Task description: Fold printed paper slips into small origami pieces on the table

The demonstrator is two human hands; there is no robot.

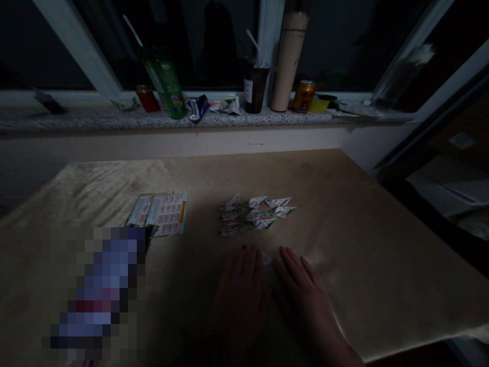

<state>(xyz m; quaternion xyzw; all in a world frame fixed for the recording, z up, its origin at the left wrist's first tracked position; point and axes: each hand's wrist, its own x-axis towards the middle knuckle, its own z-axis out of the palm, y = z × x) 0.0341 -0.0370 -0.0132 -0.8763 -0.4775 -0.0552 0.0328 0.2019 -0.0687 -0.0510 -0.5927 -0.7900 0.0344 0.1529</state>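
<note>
the person's left hand [240, 290] and right hand [305, 295] lay flat on the tan tabletop [362, 244], palms down, side by side with their fingertips angled toward one another. between those fingertips a small folded paper piece [267, 259] showed only as a pale corner; both hands touched or pinned it, fingers stretched out rather than curled, so neither was closed round it. most of the piece was hidden, and its long axis could not be told in the dim light. it sat at the inner edge of both hands, about equally near to each.

just beyond the fingertips, straight ahead, lay a cluster of folded paper pieces [255, 214], pointed shapes lying close together, some overlapping, apart from the hands. to the left of that cluster a printed sheet [162, 213] lay flat, nearer the left hand.

farthest off, the stone windowsill [76, 118] carried a tilted green bottle [166, 84], a dark cup with a straw [255, 86], a tall paper roll [288, 61] and an orange can [304, 96].
</note>
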